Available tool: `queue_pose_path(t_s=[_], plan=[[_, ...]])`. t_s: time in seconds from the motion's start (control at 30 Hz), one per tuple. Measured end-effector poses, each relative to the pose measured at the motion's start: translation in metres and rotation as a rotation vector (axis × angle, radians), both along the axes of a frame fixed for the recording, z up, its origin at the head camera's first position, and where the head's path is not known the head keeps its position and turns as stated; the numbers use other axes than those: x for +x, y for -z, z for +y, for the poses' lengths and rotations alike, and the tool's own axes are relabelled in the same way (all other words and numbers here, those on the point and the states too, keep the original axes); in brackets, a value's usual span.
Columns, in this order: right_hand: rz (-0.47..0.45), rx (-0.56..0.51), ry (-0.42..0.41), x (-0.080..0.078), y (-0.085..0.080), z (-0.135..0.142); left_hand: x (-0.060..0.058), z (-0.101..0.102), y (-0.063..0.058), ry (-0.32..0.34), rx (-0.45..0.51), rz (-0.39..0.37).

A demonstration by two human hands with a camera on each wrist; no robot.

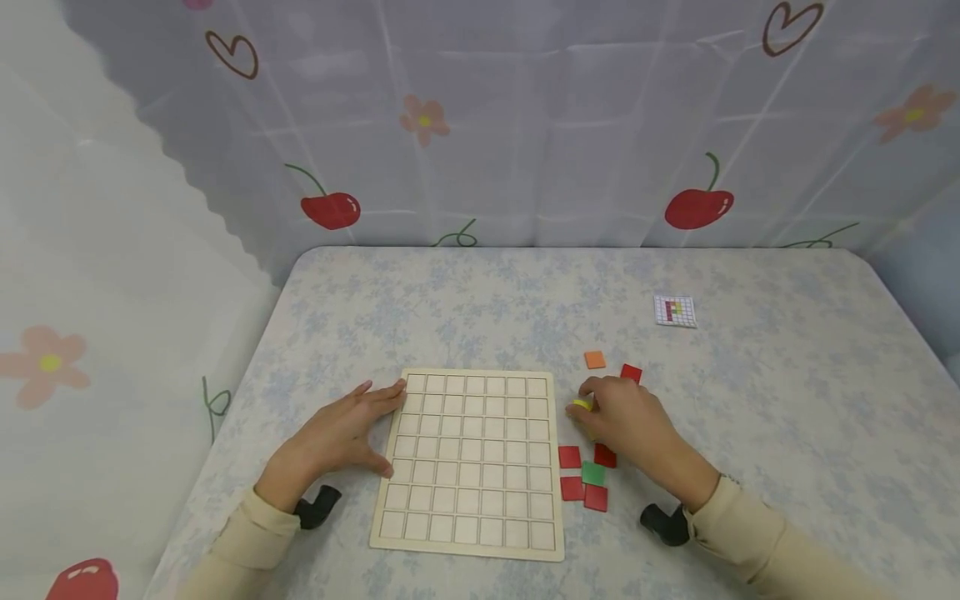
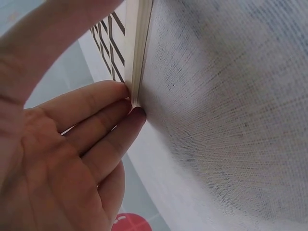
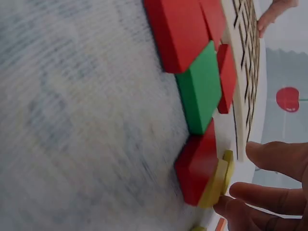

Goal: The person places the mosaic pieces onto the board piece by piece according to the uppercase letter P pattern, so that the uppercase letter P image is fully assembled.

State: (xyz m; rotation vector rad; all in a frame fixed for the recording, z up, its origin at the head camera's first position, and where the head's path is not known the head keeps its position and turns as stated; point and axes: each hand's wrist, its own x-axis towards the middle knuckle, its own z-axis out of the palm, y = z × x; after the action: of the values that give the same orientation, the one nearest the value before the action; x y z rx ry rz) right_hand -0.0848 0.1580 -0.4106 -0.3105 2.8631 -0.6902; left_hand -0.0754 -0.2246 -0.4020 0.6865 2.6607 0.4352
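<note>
A pale wooden grid board [image 1: 465, 552] lies on the table between the hands. The left hand [image 1: 341, 437] rests along its left edge, thumb spread from the fingers; in the left wrist view straight fingertips [image 2: 122, 91] touch the board's side. To the right of the board, the right hand [image 1: 622, 421] is over several square tiles, its thumb and fingers parted about a yellow tile [image 1: 582, 404]. The right wrist view shows the fingertips [image 3: 224, 204] close by a yellow tile [image 3: 214, 185] that leans on a red tile [image 3: 197, 166]. A green tile [image 1: 593, 473] lies nearby among red ones.
An orange tile [image 1: 595, 359] and a red tile [image 1: 632, 372] lie beyond the right hand. Farther back is a small card [image 1: 675, 311] with a coloured grid pattern. A patterned cloth covers the table, and a printed curtain [image 1: 525, 125] hangs behind it.
</note>
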Motion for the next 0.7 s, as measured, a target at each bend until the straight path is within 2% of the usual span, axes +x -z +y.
queue_pose_path(t_s=[0.23, 0.37, 0.57, 0.7], plan=[[0.030, 0.086, -0.008, -0.002, 0.004, -0.009, 0.000, 0.001, 0.000, -0.036, -0.012, -0.022], [0.018, 0.087, -0.033, -0.004, 0.002, -0.011, 0.000, 0.002, -0.002, -0.042, -0.021, -0.022], [0.036, 0.000, -0.067, -0.003, 0.002, -0.014, 0.000, 0.002, -0.003, -0.046, -0.022, -0.026], [0.059, -0.091, -0.105, -0.002, -0.001, -0.029, 0.000, 0.002, -0.003, -0.049, -0.023, -0.026]])
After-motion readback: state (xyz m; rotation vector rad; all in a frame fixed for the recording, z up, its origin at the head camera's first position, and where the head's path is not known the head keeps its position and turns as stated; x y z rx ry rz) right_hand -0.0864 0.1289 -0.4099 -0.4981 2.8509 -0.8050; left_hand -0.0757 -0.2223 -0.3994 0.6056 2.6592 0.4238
